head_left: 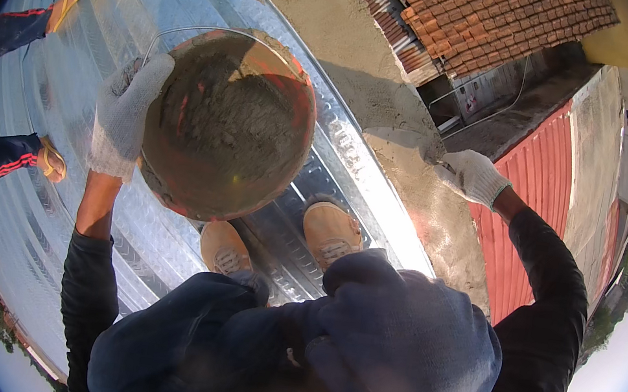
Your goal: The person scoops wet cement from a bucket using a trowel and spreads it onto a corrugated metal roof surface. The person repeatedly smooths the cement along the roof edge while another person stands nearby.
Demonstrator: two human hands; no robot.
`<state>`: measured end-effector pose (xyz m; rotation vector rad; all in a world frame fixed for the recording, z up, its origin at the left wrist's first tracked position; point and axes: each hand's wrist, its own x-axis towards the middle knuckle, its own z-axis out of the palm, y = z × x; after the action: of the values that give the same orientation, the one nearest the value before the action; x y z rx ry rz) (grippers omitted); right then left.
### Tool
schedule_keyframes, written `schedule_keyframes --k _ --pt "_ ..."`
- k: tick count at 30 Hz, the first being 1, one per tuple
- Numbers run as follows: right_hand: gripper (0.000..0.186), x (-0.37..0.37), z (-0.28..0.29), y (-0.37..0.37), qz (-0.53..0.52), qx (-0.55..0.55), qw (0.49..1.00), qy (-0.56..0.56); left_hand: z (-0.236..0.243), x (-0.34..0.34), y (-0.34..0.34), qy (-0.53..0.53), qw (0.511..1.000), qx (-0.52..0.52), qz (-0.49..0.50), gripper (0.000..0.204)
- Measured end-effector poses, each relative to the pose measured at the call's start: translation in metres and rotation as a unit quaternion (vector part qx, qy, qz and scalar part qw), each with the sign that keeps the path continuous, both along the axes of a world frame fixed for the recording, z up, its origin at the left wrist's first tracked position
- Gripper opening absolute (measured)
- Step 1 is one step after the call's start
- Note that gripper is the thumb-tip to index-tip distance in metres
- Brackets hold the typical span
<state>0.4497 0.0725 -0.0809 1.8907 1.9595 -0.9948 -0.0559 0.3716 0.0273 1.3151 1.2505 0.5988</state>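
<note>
My left hand (pixel 128 112), in a white knit glove, grips the left rim of a round orange-red bucket (pixel 306 104). Grey wet mortar (pixel 234 110) fills much of it and coats its walls; its thin wire handle (pixel 217 29) lies over the far side. Out to the right, my gloved right hand (pixel 475 176) is closed round the handle of a trowel (pixel 405 139). The trowel's blade rests flat against the mortar-covered wall top (pixel 359 91), pointing left. Most of the trowel's handle is hidden by my fingers.
I stand in tan shoes (pixel 332 230) on ribbed metal sheeting (pixel 72 109). Another person's sandalled feet (pixel 50 160) are at the left. Beyond the wall top lie a tiled roof (pixel 495 25) and a red corrugated roof (pixel 525 216), lower down past the edge.
</note>
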Motion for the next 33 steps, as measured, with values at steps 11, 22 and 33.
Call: schedule_keyframes --k 11,22,33 --pt "0.039 0.011 -0.002 0.087 -0.033 0.147 0.984 -0.094 0.007 0.017 -0.003 -0.011 1.0 0.016 -0.021 0.027" --pt "0.044 0.052 -0.033 0.17 0.043 0.16 0.985 -0.043 -0.008 0.003 0.009 -0.009 1.0 -0.015 -0.021 0.03" --pt "0.05 0.02 -0.003 0.041 -0.006 -0.026 0.999 0.023 -0.01 0.004 0.012 -0.022 1.0 -0.001 -0.001 0.03"
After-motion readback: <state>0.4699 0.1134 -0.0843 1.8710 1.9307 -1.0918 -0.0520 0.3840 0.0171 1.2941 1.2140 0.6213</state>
